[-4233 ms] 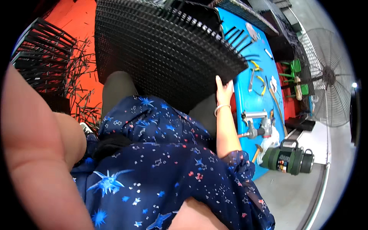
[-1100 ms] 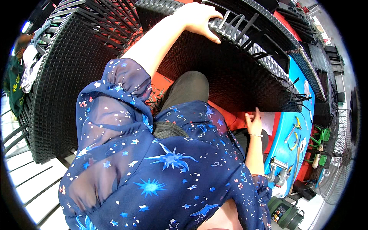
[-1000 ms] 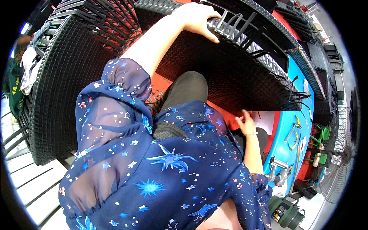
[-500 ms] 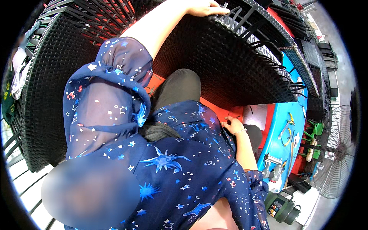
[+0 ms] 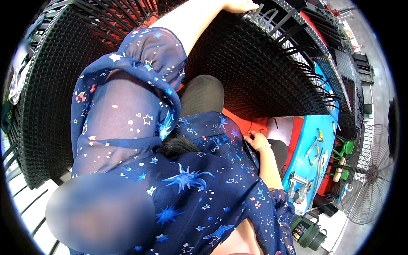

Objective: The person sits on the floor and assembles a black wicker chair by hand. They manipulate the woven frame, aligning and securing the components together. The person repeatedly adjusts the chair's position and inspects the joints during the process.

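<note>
A black woven wicker panel (image 5: 263, 68) stands in front of me, loose black strips fringing its edge. My left hand (image 5: 240, 5) reaches up to the panel's top edge, fingers closed over it where strips stick out; the top of the picture cuts part of it off. Beside my right thigh, my right hand (image 5: 257, 141) hangs low, its fingers loosely bent and a little apart, with nothing visible in them. A second woven wicker side (image 5: 53, 85) curves round on my left and seems to belong to the same piece.
To the right is a blue work surface (image 5: 302, 148) with yellow-handled cutters (image 5: 319, 138) and a metal tool (image 5: 297, 182). A dark green jug (image 5: 307, 231) stands lower right, near a large floor fan (image 5: 372, 174). More woven pieces (image 5: 344, 80) stack at the far right.
My left hand has slid slightly right and up along the panel's edge, the forearm following. My right hand stays almost where it was. The view has shifted a little.
</note>
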`<state>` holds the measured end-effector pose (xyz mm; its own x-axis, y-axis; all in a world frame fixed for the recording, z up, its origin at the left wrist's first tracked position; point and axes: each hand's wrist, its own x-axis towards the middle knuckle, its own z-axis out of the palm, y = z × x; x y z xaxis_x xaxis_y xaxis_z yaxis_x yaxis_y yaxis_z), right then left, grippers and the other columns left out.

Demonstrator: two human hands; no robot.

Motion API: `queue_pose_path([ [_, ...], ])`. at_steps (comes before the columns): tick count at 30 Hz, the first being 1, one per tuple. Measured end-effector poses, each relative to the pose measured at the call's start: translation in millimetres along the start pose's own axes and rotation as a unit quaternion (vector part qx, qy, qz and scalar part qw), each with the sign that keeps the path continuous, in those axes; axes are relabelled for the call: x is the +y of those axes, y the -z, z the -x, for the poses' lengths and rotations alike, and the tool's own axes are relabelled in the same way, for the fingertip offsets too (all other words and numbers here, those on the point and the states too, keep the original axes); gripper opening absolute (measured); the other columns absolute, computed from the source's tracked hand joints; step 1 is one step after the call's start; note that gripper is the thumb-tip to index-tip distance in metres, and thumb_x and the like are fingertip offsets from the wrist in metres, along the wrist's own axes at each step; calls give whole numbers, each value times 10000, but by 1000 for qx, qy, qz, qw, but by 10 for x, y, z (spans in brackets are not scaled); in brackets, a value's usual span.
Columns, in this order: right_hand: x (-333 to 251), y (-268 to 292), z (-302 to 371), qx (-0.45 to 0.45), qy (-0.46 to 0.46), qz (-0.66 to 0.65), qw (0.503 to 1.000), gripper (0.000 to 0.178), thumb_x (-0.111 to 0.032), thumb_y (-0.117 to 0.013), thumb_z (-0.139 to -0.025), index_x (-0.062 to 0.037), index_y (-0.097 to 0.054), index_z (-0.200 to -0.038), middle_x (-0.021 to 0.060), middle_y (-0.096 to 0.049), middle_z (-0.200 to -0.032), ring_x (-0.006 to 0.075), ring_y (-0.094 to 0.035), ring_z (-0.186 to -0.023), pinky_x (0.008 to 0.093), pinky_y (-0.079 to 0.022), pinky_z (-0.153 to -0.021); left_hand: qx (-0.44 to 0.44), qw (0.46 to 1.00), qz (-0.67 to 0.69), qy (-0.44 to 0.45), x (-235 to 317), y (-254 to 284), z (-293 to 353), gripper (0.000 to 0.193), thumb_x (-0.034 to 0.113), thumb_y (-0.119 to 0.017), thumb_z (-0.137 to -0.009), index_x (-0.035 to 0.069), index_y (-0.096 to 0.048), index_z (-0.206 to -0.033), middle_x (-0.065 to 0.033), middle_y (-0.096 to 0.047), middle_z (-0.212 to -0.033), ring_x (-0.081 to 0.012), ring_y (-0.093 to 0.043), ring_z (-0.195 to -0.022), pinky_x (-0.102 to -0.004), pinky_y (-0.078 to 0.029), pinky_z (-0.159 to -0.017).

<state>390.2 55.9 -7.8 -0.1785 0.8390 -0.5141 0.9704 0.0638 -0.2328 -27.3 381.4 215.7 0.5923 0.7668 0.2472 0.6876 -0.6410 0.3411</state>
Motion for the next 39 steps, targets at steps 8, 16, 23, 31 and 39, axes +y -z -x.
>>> queue_pose_path([
  [8, -7, -13, -33, 8, 9, 24, 1000, 528, -476, -688, -868, -43, -690, -1170, 205, -726, -987, 360, -697, -965, 428, -539, -869, -3, 1000, -12, 21, 156, 98, 133, 580, 511, -308, -1028, 122, -717, -1157, -165, -662, -1255, -362, -596, -1204, -450, -450, -1036],
  [16, -22, 35, -30, -2, -4, 5, 1000, 528, -473, -693, -866, -46, -690, -1177, 199, -728, -990, 351, -698, -971, 422, -537, -872, 4, 999, -36, 29, 168, 109, 172, 558, 483, -320, -1022, 110, -725, -1110, -159, -680, -1218, -358, -620, -1166, -450, -469, -1010],
  [23, 55, -14, -19, 3, -14, -1, 1000, 531, -475, -697, -865, -45, -693, -1178, 197, -727, -1011, 348, -695, -987, 415, -535, -887, 3, 998, -28, 61, 314, 130, 232, 548, 498, -339, -1008, 129, -728, -1121, -145, -687, -1213, -355, -634, -1146, -456, -478, -1004],
  [31, 12, 26, -19, -1, -10, 2, 1000, 515, -454, -699, -865, -41, -692, -1172, 196, -728, -997, 346, -699, -974, 415, -537, -880, 19, 998, -15, 66, 315, 135, 258, 543, 495, -341, -1004, 134, -729, -1123, -135, -691, -1212, -357, -636, -1143, -455, -479, -1009],
  [39, 19, 26, -33, -12, -20, -3, 1000, 525, -459, -704, -867, -43, -684, -1186, 222, -720, -1038, 365, -692, -1011, 419, -534, -903, 23, 998, -34, 54, 282, 104, 238, 535, 484, -339, -1003, 137, -731, -1110, -132, -694, -1204, -355, -638, -1138, -461, -483, -1001],
])
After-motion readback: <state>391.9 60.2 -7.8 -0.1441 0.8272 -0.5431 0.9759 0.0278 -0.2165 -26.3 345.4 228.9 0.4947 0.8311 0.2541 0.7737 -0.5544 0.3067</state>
